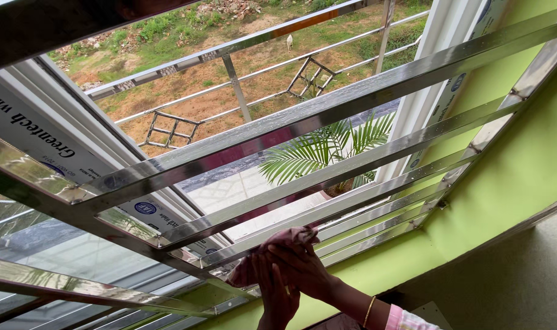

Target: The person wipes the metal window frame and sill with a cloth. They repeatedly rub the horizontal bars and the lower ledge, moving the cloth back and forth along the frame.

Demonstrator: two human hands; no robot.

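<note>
Big picture first: a polished steel window grille (327, 122) fills the view, its flat horizontal bars running from a green wall (510, 177) on the right toward a white window frame (58, 146) on the left. Beyond it, outside and well below, there is a balcony railing (229, 67), bare reddish ground with grass patches, and a potted palm (327, 146) just behind the bars.

Now down low in the frame, both hands are at work on one of the lower bars. A maroon cloth (284, 239) is bunched against that bar, near where it meets a slanting upright. The right hand (303, 266), bangle on the wrist and pink sleeve behind it, is clenched over the cloth, pressing it onto the steel. The left hand (275, 293) comes up from below with its fingers closed around the lower part of the same cloth, touching the right hand.

The risks, as I judge them: the bar edges look thin and square, so a hard swipe could drag the knuckles along an edge or jam the fingers where bar meets upright. The gaps between the bars are wide enough for the cloth to slip through and drop outside if the grip loosens. The steel is mirror-bright, so an uneven wipe would likely leave streaks. Leaning weight onto a single bar could also cost balance.
</note>
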